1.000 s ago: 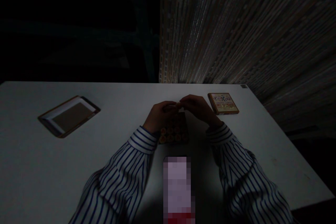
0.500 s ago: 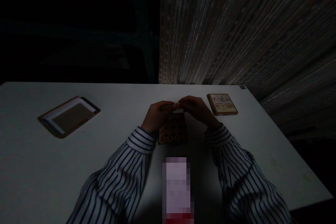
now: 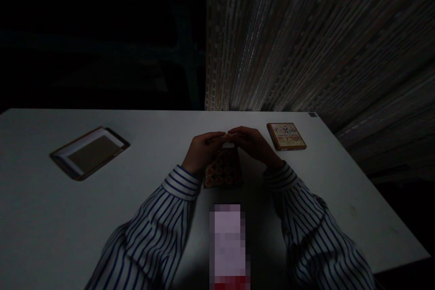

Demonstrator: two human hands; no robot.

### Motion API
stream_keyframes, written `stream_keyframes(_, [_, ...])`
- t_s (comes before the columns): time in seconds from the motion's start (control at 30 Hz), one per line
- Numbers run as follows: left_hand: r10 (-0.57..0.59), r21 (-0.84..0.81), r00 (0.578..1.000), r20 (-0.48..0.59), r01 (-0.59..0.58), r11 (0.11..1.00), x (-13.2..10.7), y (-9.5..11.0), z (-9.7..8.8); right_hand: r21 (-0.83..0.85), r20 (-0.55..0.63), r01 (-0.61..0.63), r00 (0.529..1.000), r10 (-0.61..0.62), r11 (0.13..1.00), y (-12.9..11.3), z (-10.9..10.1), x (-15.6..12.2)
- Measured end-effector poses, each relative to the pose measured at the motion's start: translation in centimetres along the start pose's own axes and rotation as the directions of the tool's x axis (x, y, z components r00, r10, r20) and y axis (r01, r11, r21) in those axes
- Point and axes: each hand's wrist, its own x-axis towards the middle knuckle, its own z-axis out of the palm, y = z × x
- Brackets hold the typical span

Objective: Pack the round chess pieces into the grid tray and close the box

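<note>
Beyond a flat tray (image 3: 240, 182) of round game pieces that look like Chinese chess pieces (image 3: 219, 180), my two hands meet over the table. My left hand (image 3: 201, 150) and my right hand (image 3: 252, 144) pinch a small pale thing with a red mark (image 3: 228, 137) between their fingertips. Its kind is too dark and small to make out. Both hands are closed, with the left forearm beside the tray's left edge. My fingers and their shadow hide part of the tray's far end.
On the white table (image 3: 152, 145), a shallow box or lid (image 3: 95, 156) lies at the left. A printed square box with characters (image 3: 287, 137) is at the right. A pixelated, phone-like pale shape (image 3: 227, 240) shows near me. Behind the table hangs a strip curtain (image 3: 288, 36).
My right fingers have shifted slightly around the small thing, and more red shows on it. The whole view has tilted a little; the boxes and tray stay put.
</note>
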Motion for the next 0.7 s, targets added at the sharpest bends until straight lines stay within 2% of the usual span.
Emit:
stream_keyframes(0.17, [0.01,0.009,1.0,-0.026,-0.01,1.0,-0.06,0.12,-0.01,-0.033,0.005,0.025,1.0,-0.025,0.999,-0.23,-0.22,-0.05])
stream_keyframes(0.43, [0.032,0.057,0.999,-0.01,-0.032,0.998,-0.02,0.12,-0.2,-0.081,-0.018,0.026,0.999,-0.028,0.996,-0.68,-0.16,-0.07])
stream_keyframes(0.7, [-0.022,0.003,0.999,-0.028,0.022,1.0,-0.11,0.4,0.04,-0.118,0.017,0.049,0.999,-0.047,0.992,-0.7,-0.37,-0.22])
